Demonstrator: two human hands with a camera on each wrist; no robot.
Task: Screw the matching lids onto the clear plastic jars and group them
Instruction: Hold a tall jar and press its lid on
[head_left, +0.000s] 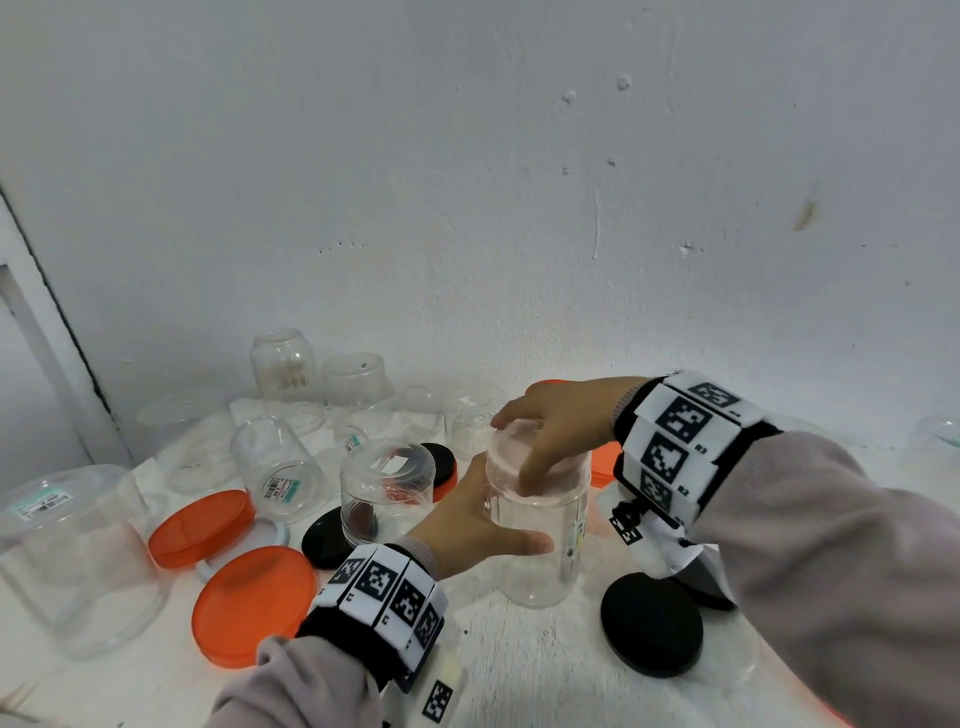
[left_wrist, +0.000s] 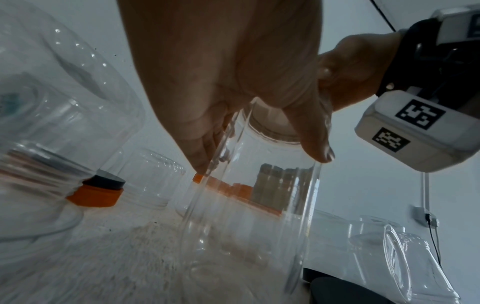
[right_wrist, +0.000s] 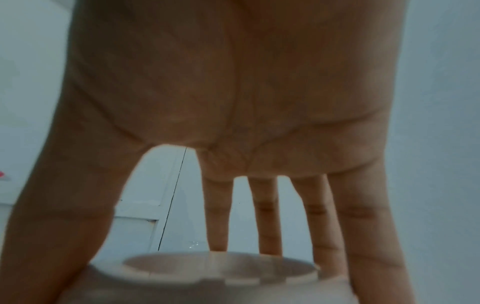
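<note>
- Step in hand, by judgement: screwing a pale lid (head_left: 524, 441) onto an upright jar (head_left: 540, 540) near the table's (head_left: 519, 670) middle front.
- Left hand (head_left: 470, 525) wrapped round the jar's upper wall, thumb across the near side, fingers behind; bracing it against the turn.
- Right hand (head_left: 558, 423) spread claw-like over the lid from above, fingertips (right_wrist: 270, 244) and thumb down around its rim, grasping it.
- Lid seated level on the jar's mouth; how far the thread has caught cannot be told.
- Next move likely calls for: a clockwise twist of the right wrist while holding the jar fast, a fresh grasp between turns, stopping at firm resistance.
- Care needed: thin clear wall may flex under a hard squeeze; a tilted lid would cross-thread.
- After that: jar to be set with its fellows, no capped group visible yet.
- Much left undone: many other jars (head_left: 283, 470) mouth-down or uncapped at the left and back.
- Loose lids waiting: orange lids (head_left: 254, 605) at left front, black lids (head_left: 652, 623) at right front and beside the middle jars.
- Matching by size is needed before the next pick; the big jar (head_left: 78, 561) at far left probably takes a wide orange lid.
</note>
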